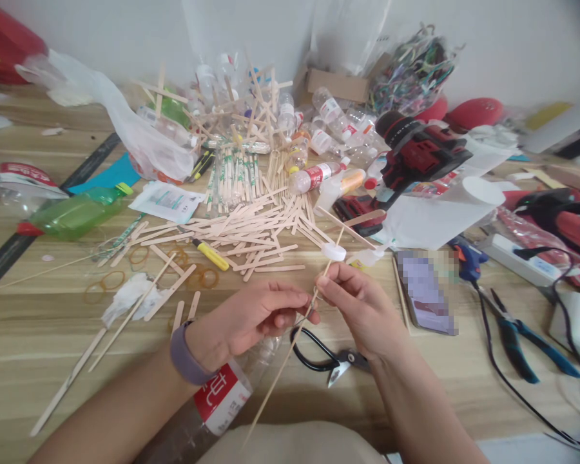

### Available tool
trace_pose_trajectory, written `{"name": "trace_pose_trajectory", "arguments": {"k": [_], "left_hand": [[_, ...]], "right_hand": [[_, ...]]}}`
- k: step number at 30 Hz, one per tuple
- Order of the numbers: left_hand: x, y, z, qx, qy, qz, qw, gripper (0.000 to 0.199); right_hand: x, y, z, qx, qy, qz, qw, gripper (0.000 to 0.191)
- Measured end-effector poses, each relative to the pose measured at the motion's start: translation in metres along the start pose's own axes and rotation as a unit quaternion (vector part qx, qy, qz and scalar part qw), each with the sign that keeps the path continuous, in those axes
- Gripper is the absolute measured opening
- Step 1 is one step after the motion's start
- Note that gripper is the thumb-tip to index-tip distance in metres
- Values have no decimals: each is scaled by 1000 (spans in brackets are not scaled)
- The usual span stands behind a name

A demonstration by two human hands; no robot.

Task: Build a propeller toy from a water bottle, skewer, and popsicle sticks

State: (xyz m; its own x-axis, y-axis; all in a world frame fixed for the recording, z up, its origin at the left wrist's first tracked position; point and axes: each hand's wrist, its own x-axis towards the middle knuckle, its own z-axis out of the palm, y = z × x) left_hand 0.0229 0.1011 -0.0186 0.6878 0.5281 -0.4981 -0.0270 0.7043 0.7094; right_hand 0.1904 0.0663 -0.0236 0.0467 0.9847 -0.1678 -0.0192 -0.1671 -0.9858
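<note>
A thin wooden skewer (286,362) slants up through the middle of the view, with a white bottle cap (334,252) near its upper end. My right hand (355,298) pinches the skewer just below the cap. My left hand (265,310), with a purple band on the wrist, has its fingers closed around the skewer a little lower, at something thin and dark too small to name. Black-handled scissors (341,362) lie open on the table beneath my hands. A large bottle with a red label (222,396) lies under my left forearm.
Craft sticks (265,225) and a yellow cutter (211,254) lie beyond my hands. At the right are a red drill (423,154), a phone (425,293), a glue gun (468,258) and pliers (517,341). A green bottle (80,211) lies left.
</note>
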Motion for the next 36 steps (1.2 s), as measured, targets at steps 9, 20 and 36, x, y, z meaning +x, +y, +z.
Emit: {"name": "trace_pose_trajectory", "arguments": {"k": [9, 20, 36], "left_hand": [[-1, 2, 2, 3, 5, -6, 1000, 22], [-1, 2, 2, -5, 4, -5, 1000, 21], [-2, 2, 1, -5, 9, -6, 1000, 20]], "right_hand": [[0, 0, 0, -3, -4, 1, 1000, 34], [-1, 4, -1, 20, -13, 12, 1000, 31], [2, 5, -1, 44, -13, 8, 999, 30]]}}
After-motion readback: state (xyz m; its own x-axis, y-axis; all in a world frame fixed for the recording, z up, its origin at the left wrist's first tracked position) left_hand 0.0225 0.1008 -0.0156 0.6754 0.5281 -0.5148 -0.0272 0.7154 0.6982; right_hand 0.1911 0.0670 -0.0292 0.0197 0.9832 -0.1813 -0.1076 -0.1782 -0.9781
